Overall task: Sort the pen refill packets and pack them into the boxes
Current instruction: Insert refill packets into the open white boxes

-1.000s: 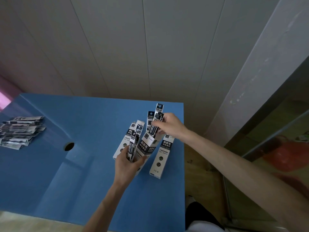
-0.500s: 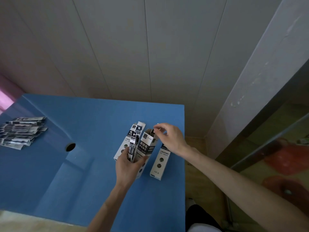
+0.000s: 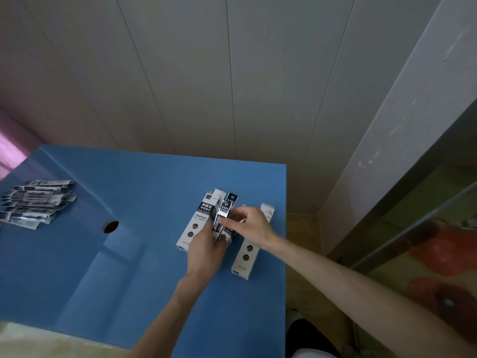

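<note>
Pinching refill packets (image 3: 224, 215) at frame centre, right hand (image 3: 251, 224) fingers curled on them, left hand (image 3: 206, 250) gripping an open box (image 3: 227, 235) apparently to steady it for loading, spare packets (image 3: 36, 202) stacked far left.

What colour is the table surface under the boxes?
Solid blue, matte; the table shows clearly in the head view, the only one.

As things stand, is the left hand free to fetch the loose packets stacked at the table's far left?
Probably not right now: the left hand grips packets by the boxes. The way over the blue table to the loose packets looks unobstructed, though, once it lets go.
</note>
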`<state>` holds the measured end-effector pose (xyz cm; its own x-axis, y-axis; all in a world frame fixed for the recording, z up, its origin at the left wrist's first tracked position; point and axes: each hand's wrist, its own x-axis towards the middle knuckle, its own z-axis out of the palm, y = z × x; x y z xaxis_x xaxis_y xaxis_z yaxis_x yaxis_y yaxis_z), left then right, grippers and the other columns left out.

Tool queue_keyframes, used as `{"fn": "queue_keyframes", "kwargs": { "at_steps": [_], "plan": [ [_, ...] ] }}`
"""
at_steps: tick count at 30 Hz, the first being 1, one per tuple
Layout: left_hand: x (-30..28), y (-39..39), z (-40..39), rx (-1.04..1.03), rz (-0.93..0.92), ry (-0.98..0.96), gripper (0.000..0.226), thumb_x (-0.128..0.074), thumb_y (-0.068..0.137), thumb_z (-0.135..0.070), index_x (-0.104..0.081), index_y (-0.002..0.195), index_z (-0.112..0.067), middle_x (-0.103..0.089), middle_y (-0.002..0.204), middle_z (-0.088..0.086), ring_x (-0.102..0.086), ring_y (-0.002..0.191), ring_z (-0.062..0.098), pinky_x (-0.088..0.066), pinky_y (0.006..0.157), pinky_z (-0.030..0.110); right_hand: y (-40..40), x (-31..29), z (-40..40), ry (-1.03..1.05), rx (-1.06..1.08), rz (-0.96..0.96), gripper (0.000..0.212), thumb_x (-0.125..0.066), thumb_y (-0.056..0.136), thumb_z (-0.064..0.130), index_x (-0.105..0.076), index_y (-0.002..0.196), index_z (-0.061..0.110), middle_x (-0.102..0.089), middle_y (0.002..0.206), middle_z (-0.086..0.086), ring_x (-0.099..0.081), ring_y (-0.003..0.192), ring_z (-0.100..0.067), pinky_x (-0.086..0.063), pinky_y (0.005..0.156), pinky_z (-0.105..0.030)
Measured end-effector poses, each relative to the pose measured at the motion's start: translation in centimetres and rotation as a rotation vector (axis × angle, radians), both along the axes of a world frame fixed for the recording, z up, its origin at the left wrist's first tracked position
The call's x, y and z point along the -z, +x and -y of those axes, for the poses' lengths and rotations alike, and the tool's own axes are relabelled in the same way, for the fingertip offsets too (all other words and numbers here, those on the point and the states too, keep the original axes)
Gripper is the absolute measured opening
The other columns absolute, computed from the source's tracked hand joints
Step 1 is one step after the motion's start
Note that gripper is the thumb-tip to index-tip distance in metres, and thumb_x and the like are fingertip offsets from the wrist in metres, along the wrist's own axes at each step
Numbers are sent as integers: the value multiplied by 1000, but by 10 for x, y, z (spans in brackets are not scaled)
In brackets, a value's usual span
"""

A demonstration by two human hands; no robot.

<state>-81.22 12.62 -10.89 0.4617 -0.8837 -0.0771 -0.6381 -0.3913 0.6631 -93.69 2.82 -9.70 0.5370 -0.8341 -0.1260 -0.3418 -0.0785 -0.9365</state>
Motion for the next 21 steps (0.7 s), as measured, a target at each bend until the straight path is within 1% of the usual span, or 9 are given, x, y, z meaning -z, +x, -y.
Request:
{"fn": "queue_keyframes", "kwargs": {
  "at_steps": [2,4,7,9,11,13,16,19,21],
  "plan": [
    [1,-2,5,58,68,43,24,-56,95,-15,-48,117,-18,-55,71,-10,-57,69,21,-32,53,32,5,2,-4,33,63,58,19,-83,84,34,-79,98,21,-79,90,10,-72,82,-2,-57,77,-24],
    [-1,-2,7,107,104,64,30,-57,96,-16,-43,123,-15,-58,74,-4,-58,70,25,-35,53,36,8,4,-3,114,91,87,20,-83,85,26,-78,103,18,-80,92,7,-75,85,-5,-60,84,-29],
    [1,0,13,124,98,71,40,-61,95,-24,-42,129,-16,-69,93,4,-66,81,29,-49,62,39,10,8,0,211,111,102,20,-80,88,20,-74,107,15,-80,93,1,-77,87,-13,-61,87,-37],
    [0,0,17,145,61,82,45,-63,93,-34,-41,130,-22,-69,104,2,-68,88,27,-55,70,41,7,9,3,264,126,129,14,-78,90,16,-72,103,14,-80,92,-2,-77,85,-17,-61,80,-34],
    [-4,-3,18,155,7,80,51,-65,90,-44,-41,132,-26,-66,107,-5,-67,96,23,-57,80,43,1,10,8,310,155,165,11,-77,91,13,-71,100,11,-80,90,-6,-77,83,-21,-61,73,-33],
    [-9,-7,17,151,-35,78,62,-70,90,-48,-42,140,-24,-59,106,-13,-64,105,19,-53,89,36,-10,10,18,365,221,218,12,-75,92,10,-71,103,5,-79,91,-9,-76,80,-20,-60,68,-30],
    [-12,-16,15,89,-45,47,73,-72,85,-57,-41,144,-26,-57,113,-21,-61,112,12,-46,87,31,-35,9,43,415,348,266,14,-72,93,6,-70,105,-1,-78,93,-10,-76,81,-20,-59,67,-27],
    [-11,-31,13,97,77,75,71,-68,80,-68,-41,136,-33,-62,112,-19,-62,100,9,-48,78,31,-64,12,76,421,516,277,18,-72,93,6,-69,108,-3,-76,101,-16,-72,81,-21,-59,65,-25],
    [-5,-42,14,127,142,116,70,-65,75,-72,-44,129,-35,-64,108,-17,-66,98,14,-52,78,34,-81,15,94,437,628,321,18,-71,94,6,-69,110,-2,-74,106,-18,-71,84,-22,-62,68,-26]
  ]
}}
